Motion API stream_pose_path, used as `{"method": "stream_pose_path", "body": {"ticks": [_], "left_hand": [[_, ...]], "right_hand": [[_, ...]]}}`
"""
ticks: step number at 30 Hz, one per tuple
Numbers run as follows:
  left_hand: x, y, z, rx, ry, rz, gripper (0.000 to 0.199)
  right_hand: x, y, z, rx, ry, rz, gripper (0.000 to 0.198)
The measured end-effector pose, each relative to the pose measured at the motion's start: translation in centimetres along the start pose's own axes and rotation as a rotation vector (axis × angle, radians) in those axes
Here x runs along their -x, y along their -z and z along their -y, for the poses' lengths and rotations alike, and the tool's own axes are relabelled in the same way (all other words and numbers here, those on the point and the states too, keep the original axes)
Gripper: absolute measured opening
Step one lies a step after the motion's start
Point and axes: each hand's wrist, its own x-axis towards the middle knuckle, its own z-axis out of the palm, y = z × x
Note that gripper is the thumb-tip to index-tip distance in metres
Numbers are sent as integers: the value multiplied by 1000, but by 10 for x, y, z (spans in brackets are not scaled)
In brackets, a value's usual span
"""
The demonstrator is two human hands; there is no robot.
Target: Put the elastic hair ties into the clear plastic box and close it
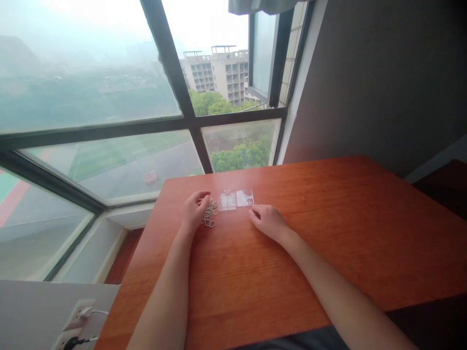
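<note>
A loose pile of small metallic-looking rings (209, 217) lies on the reddish-brown table. My left hand (194, 210) curves around the pile's left side, with the thumb and fingers apart and rings showing between them. Just right of the rings is a clear plastic box (228, 201), its transparent lid (244, 198) laid out flat beside it. What the box contains is too small to make out. My right hand (269, 219) rests on the table by the lid's near right corner. Its fingers are curled in, and nothing shows in them.
The wooden table (328, 233) stretches to the right. Behind it stand large dark-framed windows (237, 116), one pane swung open. A grey wall (372, 82) rises at the right. Wall sockets (80, 313) with plugged-in cables are at lower left.
</note>
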Motion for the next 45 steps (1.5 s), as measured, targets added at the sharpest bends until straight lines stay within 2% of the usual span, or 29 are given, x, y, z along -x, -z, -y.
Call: {"method": "stream_pose_path", "body": {"ticks": [3, 6, 8, 12, 16, 21, 28, 33, 40, 43, 45], "left_hand": [[-4, 2, 14, -79, -83, 71, 35], [-2, -4, 12, -190, -156, 189, 33], [0, -9, 9, -233, -159, 214, 33], [4, -15, 5, -273, -156, 190, 31], [7, -21, 1, -307, -156, 153, 26], [16, -36, -14, -322, -51, 116, 26], [35, -63, -45, -244, -116, 287, 17], [50, -73, -68, -225, -154, 404, 15], [63, -70, -89, -26, -90, 620, 18], [56, -58, -88, 55, -76, 595, 23], [47, -44, -83, -23, -103, 516, 26]], "right_hand": [[-2, -5, -5, -73, -6, -129, 24], [-5, -9, -11, -134, 25, -251, 19], [-6, -13, -14, -136, 59, -283, 22], [-6, -20, -17, -76, 106, -266, 30], [-6, -23, -20, -53, 106, -263, 21], [-10, -20, -29, -49, 56, -324, 13], [-14, -9, -52, 27, -71, -337, 16], [-14, 4, -68, 78, -142, -317, 14], [-13, 10, -76, 86, -165, -282, 12], [-13, 10, -76, 70, -156, -275, 10], [-12, 10, -76, 54, -147, -271, 10]]}}
